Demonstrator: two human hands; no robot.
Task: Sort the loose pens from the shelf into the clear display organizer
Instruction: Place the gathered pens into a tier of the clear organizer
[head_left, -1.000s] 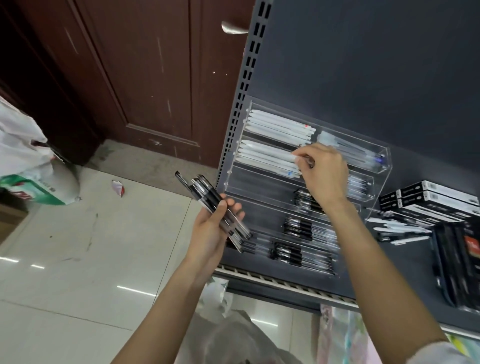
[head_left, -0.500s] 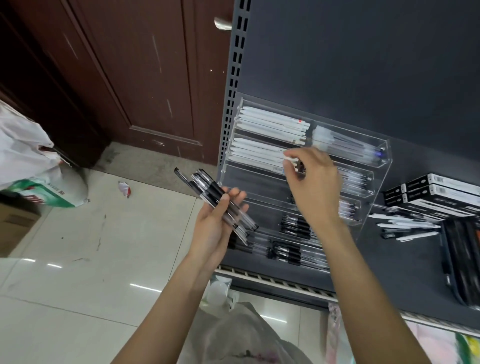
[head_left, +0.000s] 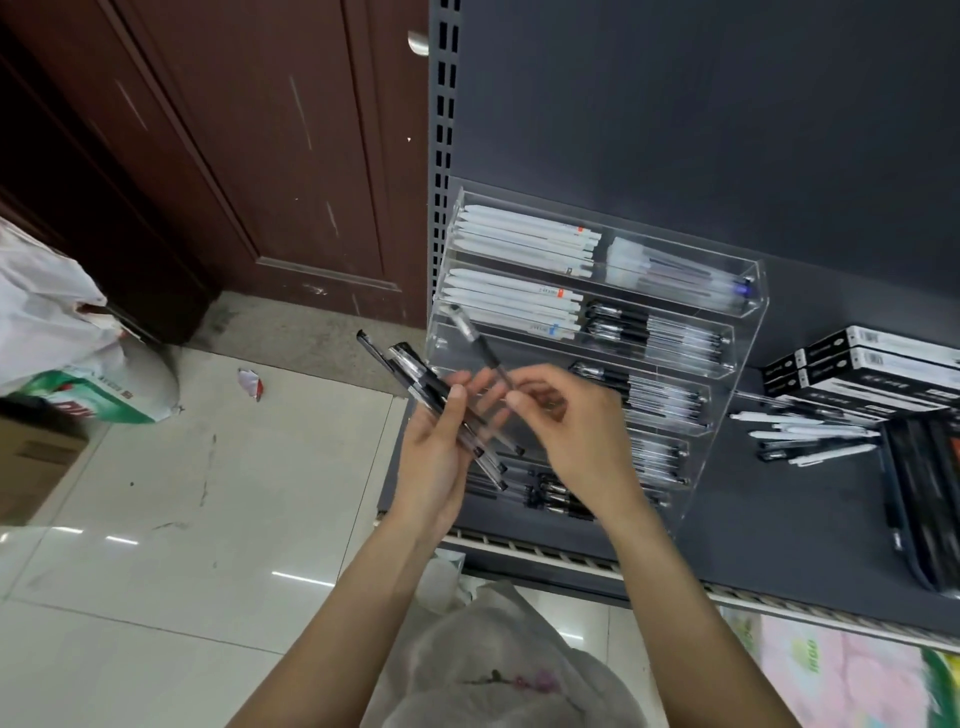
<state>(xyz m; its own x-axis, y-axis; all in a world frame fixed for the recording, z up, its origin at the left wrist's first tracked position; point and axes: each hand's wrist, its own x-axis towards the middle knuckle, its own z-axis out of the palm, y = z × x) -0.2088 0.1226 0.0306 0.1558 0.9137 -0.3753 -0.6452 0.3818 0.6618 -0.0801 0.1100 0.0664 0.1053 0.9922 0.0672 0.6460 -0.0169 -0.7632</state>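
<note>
left hand (head_left: 436, 457) grips a pen bundle (head_left: 441, 405) — right hand (head_left: 566, 431) pinches 1 pen (head_left: 475, 338) beside the organizer (head_left: 737, 364) edge.

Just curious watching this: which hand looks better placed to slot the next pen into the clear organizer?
Probably the right hand. It already pinches a single pen and sits in front of the clear organizer. The left hand grips the bundle of pens, off the organizer's left edge.

Black-capped clear pens (head_left: 447, 415) bundled before the tiered clear organizer (head_left: 748, 312), partly filled.
</note>
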